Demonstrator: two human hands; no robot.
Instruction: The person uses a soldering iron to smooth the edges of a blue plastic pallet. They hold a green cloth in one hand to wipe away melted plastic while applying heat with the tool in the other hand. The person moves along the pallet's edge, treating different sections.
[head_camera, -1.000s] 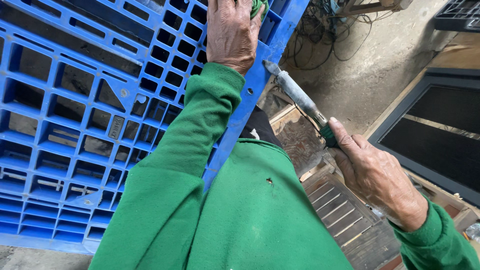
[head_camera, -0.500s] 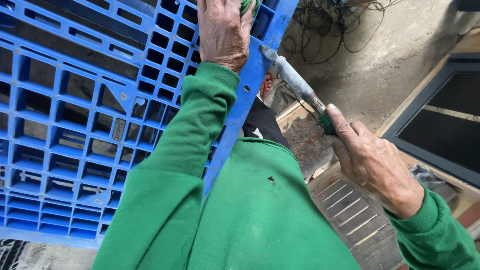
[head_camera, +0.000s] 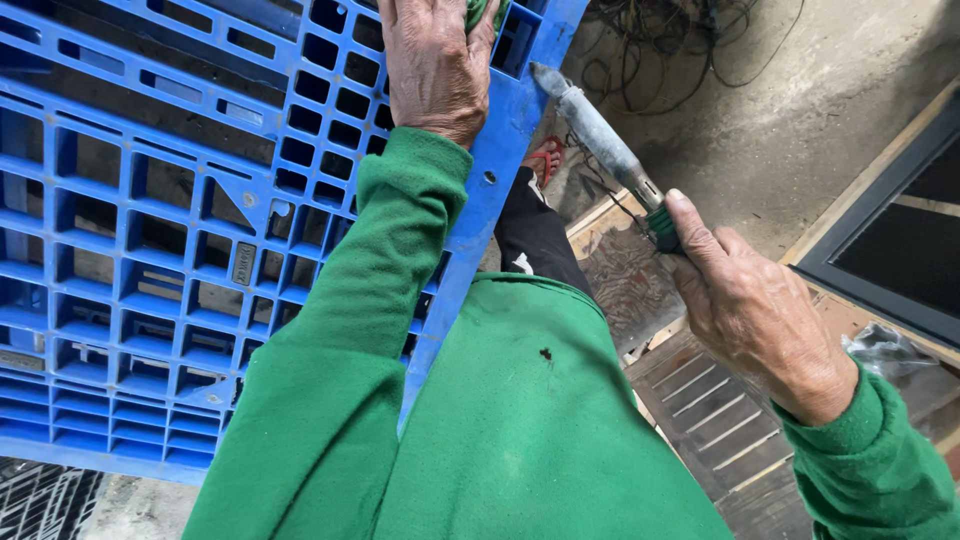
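While I look down from the head camera, I see my left hand (head_camera: 432, 62) lying on the upper right part of the blue plastic pallet (head_camera: 150, 250), close to its right edge, fingers curled over the grid and closed around something green (head_camera: 478, 12) that shows only as a sliver at the top of the view; I cannot tell what that thing is. My right hand (head_camera: 755, 315) is off the pallet to the right, wrapped in a fist round the green grip of a long grey tool (head_camera: 600, 135), thumb laid along the handle. That tool slants up and left from my fist, and its worn tip reaches the pallet's right edge just beside my left hand, either touching the rim or a hair short of it; I cannot tell which. Both green sleeves (head_camera: 380, 300) fill the lower middle of the view, the left one crossing the pallet's right edge. Beneath my right hand lie weathered wooden boards (head_camera: 700, 420), with bare concrete floor (head_camera: 800, 130) beyond them, a tangle of dark cables (head_camera: 680, 40) near the top, and a dark framed panel (head_camera: 900, 230) at the right.
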